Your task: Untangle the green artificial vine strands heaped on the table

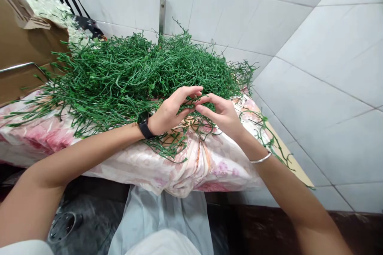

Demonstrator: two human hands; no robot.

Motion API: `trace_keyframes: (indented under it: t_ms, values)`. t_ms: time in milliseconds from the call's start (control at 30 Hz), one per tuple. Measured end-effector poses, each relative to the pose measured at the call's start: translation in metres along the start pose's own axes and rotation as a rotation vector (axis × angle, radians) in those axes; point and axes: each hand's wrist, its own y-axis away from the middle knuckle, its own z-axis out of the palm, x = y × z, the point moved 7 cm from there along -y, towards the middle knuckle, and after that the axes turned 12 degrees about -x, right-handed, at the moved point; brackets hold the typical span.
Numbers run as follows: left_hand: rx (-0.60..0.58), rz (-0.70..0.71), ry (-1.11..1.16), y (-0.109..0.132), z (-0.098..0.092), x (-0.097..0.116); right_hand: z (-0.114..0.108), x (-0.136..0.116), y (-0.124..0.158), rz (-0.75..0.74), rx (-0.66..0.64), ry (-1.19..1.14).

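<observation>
A big heap of thin green artificial stems (134,67) lies on a table covered with a pink flowered cloth (191,163). My left hand (172,109), with a black watch on its wrist, curls its fingers around a green stem (191,105) at the heap's near edge. My right hand (220,111), a silver bangle on its wrist, meets the left fingertip to fingertip and pinches the same stem. Loose green sprigs (167,143) spread under both hands.
A brown cardboard box (20,44) with white flowers (50,10) stands at the back left, a black bag (80,18) behind it. White tiled walls rise behind and to the right. A clear plastic bag (158,215) hangs below the table's front edge.
</observation>
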Motion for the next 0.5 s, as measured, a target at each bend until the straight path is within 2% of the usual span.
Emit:
trace_keyframes:
  t_ms: [233, 367, 500]
  values:
    - [0.049, -0.068, -0.231, 0.000, -0.008, 0.006, 0.000, -0.004, 0.001, -0.073, 0.003, -0.009]
    - [0.032, -0.090, -0.206, -0.001, -0.012, 0.010, -0.001, -0.011, 0.003, -0.109, 0.027, 0.090]
    - [-0.007, -0.129, -0.192, -0.002, -0.011, 0.004, -0.002, -0.017, 0.004, -0.151, 0.045, 0.193]
